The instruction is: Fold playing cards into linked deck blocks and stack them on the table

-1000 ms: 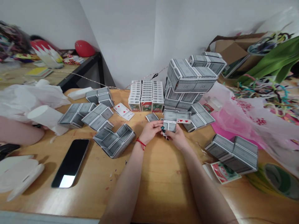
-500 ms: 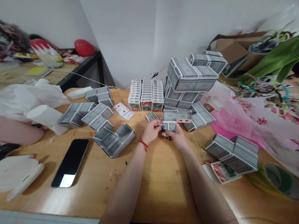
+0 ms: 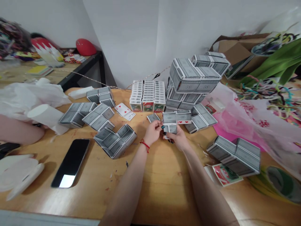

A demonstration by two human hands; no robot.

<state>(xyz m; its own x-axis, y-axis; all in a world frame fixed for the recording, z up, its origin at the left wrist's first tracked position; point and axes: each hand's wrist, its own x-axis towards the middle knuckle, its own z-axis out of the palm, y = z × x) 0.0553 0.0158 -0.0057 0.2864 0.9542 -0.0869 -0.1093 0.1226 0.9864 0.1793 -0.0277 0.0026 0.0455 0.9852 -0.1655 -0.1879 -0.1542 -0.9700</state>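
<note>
Head view, one lot, with both hands occupied.

Item: held card piece [image 3: 170,128], patterned grey, at the centre of the scene, in front of the far-right stack. Its right side shows a heart-marked strip [image 3: 183,122].

Hands: left hand [image 3: 152,131], wearing a red bracelet [image 3: 145,146], pinches the piece at its left edge; right hand [image 3: 180,138] grasps its near side, fingers curled under. We cannot tell exactly where each fingertip presses.

Change noted: over the last second the piece has shifted slightly left between the hands, while the goods around it lie as they did. We judge this a small adjustment of grip or fold; nothing has been added, and neither hand has let go.

Surroundings, on the wooden surface [image 3: 169,182]: just beside the left hand, on its far side, a small card piece [image 3: 153,117]; farther back, three rows of card packs [image 3: 148,97]; right of these, stacked card blocks [image 3: 195,80]. To the left we list loose playing cards [image 3: 121,108], a hollow card block [image 3: 107,139] and, nearer, a phone [image 3: 71,160]. Near right: another card block [image 3: 235,155], tilted.
</note>
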